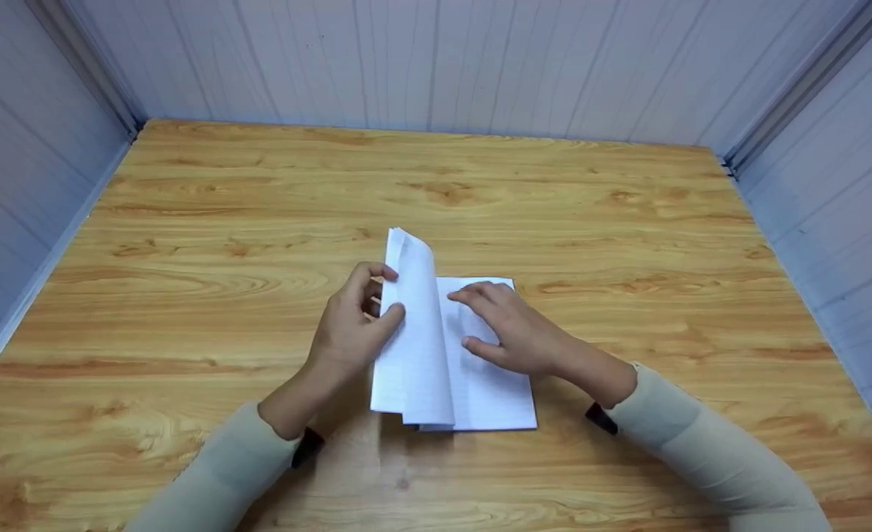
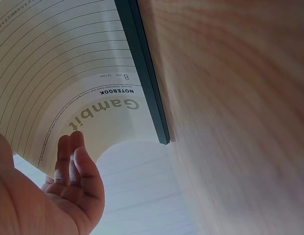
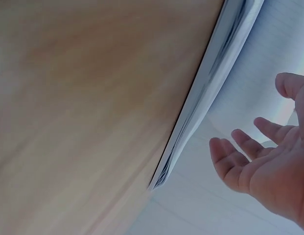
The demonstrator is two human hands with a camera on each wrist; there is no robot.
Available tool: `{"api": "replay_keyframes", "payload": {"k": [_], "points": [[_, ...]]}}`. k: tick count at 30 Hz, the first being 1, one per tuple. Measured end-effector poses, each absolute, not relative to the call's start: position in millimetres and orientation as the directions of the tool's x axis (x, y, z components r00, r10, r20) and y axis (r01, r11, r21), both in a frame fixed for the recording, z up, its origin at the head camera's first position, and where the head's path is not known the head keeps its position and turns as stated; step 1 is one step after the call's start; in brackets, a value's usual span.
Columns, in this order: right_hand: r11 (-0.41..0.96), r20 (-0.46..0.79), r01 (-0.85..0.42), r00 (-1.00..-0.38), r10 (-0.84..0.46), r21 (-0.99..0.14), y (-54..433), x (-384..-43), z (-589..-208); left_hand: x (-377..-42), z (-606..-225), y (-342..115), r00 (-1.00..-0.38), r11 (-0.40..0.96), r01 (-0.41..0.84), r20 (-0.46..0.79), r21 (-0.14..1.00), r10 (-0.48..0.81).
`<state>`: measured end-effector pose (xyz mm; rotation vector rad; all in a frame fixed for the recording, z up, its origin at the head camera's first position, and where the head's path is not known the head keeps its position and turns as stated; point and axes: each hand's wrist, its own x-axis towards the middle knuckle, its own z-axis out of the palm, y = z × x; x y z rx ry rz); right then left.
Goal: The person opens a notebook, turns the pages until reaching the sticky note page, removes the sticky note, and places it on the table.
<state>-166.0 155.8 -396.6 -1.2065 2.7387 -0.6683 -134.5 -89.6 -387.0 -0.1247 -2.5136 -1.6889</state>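
Note:
A notebook [image 1: 491, 406] with white lined pages lies spread on the table. My left hand [image 1: 347, 325] grips its raised left part, thumb on the page side and fingers at the outer edge. One page [image 1: 425, 355] curves up near the middle. In the left wrist view, the cream cover [image 2: 88, 54] reads "Gambit NOTEBOOK" and has a dark spine [image 2: 144, 73]; the left fingers lie against it. Just over the right-hand page, my right hand [image 1: 513, 332] has its fingers loosely bent and holds nothing. In the right wrist view, the page stack edge [image 3: 200, 93] shows beside that hand.
The wood-grain table [image 1: 259, 192] spreads around the notebook. Pale panelled walls [image 1: 436, 66] stand along its back and both sides. A small dark object [image 1: 307, 448] shows under the left sleeve, and a similar one [image 1: 601, 418] under the right.

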Motion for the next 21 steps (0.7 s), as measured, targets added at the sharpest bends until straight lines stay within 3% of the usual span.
{"api": "replay_keyframes", "payload": {"k": [7,15,21], "points": [[0.666,0.106,-0.64,-0.747,-0.657,-0.384,164.0,-171.3,-395.5,-134.3,-386.5,-90.5,-0.99,0.364,0.135,0.141,0.921,0.012],[0.865,-0.045,-0.435,-0.887,-0.459,-0.252,168.5,-171.7,-394.8,-134.1,-386.2,-91.1,-0.992,0.405,0.123,0.126,0.906,0.019],[0.909,-0.142,-0.375,-0.905,-0.401,-0.181,169.2,-175.2,-396.0,-133.2,-385.8,-91.4,-0.993,0.397,0.117,0.12,0.91,0.018]]}}
